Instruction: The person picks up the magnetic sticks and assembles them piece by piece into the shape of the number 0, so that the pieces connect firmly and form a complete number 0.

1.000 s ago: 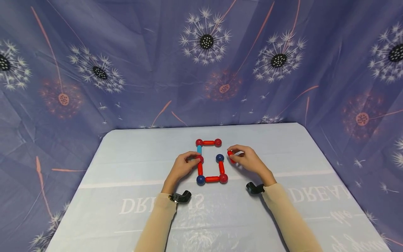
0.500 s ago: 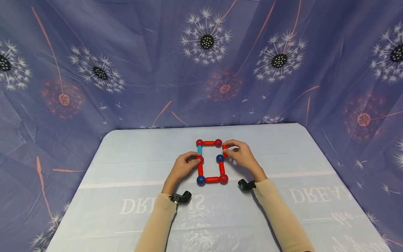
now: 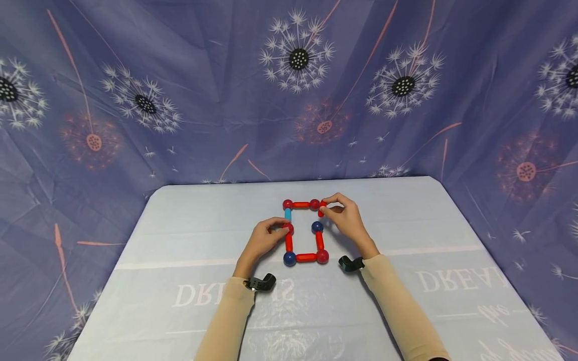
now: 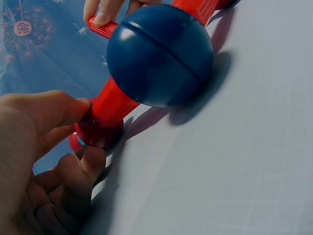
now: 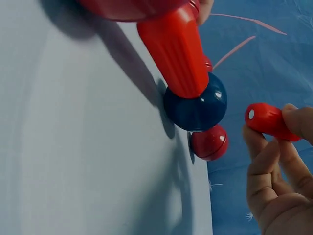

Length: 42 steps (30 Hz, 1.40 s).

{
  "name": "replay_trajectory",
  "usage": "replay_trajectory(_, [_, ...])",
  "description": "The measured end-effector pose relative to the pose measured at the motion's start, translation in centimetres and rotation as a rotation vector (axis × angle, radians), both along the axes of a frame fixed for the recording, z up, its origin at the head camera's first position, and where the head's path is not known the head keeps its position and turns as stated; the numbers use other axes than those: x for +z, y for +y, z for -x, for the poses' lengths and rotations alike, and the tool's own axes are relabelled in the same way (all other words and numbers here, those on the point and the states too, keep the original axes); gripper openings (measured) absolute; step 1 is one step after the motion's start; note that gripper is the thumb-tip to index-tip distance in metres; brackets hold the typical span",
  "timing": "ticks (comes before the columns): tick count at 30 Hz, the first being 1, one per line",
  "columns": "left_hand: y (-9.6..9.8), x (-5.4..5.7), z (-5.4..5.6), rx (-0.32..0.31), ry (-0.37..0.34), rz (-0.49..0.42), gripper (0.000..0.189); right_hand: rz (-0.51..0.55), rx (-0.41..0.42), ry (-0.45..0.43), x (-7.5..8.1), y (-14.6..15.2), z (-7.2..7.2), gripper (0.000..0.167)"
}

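A frame of magnetic rods and balls lies on the table, with a gap on its right side between a blue ball (image 3: 317,227) and the upper-right red ball (image 3: 314,204). My left hand (image 3: 263,244) pinches the left-middle red ball (image 4: 100,134) between thumb and fingers; a light blue rod (image 3: 287,215) and a red rod (image 3: 289,243) meet there. Near the upper-right ball, my right hand (image 3: 348,221) pinches a loose red magnetic rod (image 5: 269,120), its white-dotted end showing in the right wrist view. Whether this rod touches the ball, I cannot tell.
The frame's near corners are a blue ball (image 3: 289,258) and a red ball (image 3: 322,256), joined by a red rod (image 3: 306,257). A pale printed cloth covers the table (image 3: 180,225). Behind it hangs a purple dandelion curtain (image 3: 203,100).
My right hand has carried the red rod left and farther away, from right of the blue ball up beside the upper-right red ball. The left hand keeps its place on its ball.
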<state>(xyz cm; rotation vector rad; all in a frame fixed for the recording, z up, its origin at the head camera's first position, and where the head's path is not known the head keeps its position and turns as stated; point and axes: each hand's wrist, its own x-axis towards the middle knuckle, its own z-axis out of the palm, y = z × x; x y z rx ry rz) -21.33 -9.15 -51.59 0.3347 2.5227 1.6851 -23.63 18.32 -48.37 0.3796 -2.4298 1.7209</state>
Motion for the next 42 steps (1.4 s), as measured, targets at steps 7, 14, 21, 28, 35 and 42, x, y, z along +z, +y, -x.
replay_trajectory(7, [-0.1, -0.1, 0.0, -0.003, -0.002, -0.005, 0.023, -0.038, 0.119, -0.161, -0.6, 0.3, 0.1, 0.028])
replay_trajectory(14, [-0.1, -0.1, -0.1, -0.008, -0.011, -0.017, 0.025, -0.092, 0.157, -0.185, -0.9, 0.4, 0.2, 0.044])
replay_trajectory(21, [-0.1, -0.1, -0.1, -0.010, -0.016, -0.004, 0.025, -0.155, 0.128, -0.232, -1.3, 0.2, 0.2, 0.037])
replay_trajectory(28, [0.0, -0.1, -0.1, -0.004, -0.004, 0.013, 0.024, -0.139, 0.097, -0.245, -1.8, 0.0, 0.7, 0.030])
replay_trajectory(35, [-0.1, -0.2, 0.1, -0.014, 0.028, 0.019, 0.026, -0.158, 0.064, -0.275, -1.9, 0.0, 1.1, 0.032])
replay_trajectory(42, [-0.1, -0.4, 0.2, -0.030, 0.041, 0.044, 0.028, -0.197, 0.046, -0.293, -2.1, 0.1, 1.3, 0.032])
